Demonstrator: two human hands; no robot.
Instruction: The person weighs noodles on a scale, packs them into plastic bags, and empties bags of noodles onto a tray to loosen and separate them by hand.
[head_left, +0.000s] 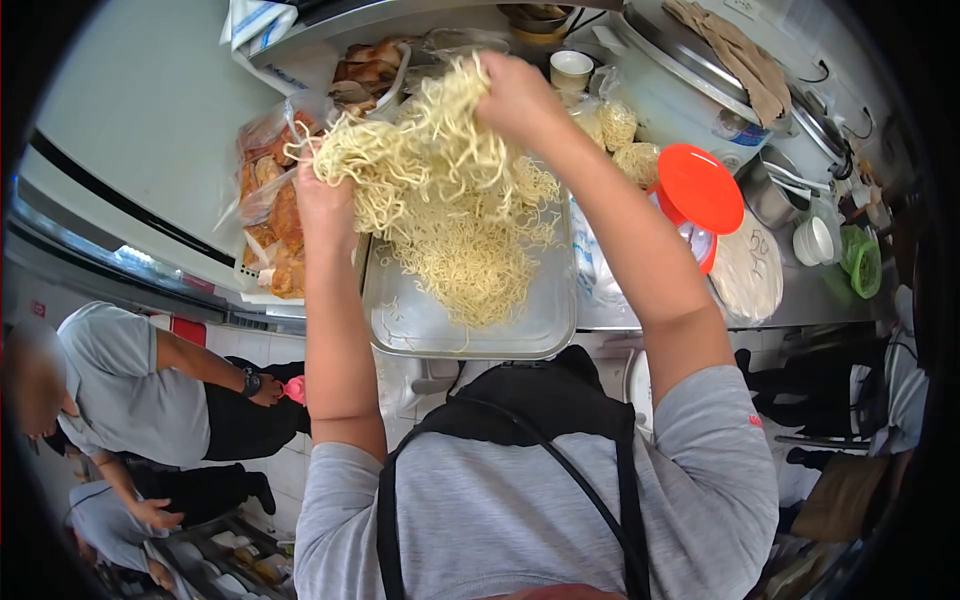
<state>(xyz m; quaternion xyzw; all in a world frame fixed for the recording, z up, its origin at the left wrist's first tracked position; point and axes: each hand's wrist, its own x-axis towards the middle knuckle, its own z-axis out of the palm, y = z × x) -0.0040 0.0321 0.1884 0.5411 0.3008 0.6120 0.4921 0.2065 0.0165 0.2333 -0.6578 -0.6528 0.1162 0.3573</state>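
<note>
Yellow noodles (420,150) hang in a loose tangle between my two raised hands. My left hand (325,200) is closed around the left end of the bunch, its fingers partly covered by strands. On the other side, my right hand (518,95) grips the upper right part, with noodles draping down from it. Below both hands lies a heap of the same noodles (475,270) in a shallow metal tray (400,325). A few stray strands rest on the tray's bare front left part.
Bagged browned meat (275,215) lies left of the tray, and a white container of meat (370,75) stands behind. To the right are a red lid (700,187), bagged noodles (617,125) and a metal pot (770,190). A person (140,380) stands at the lower left.
</note>
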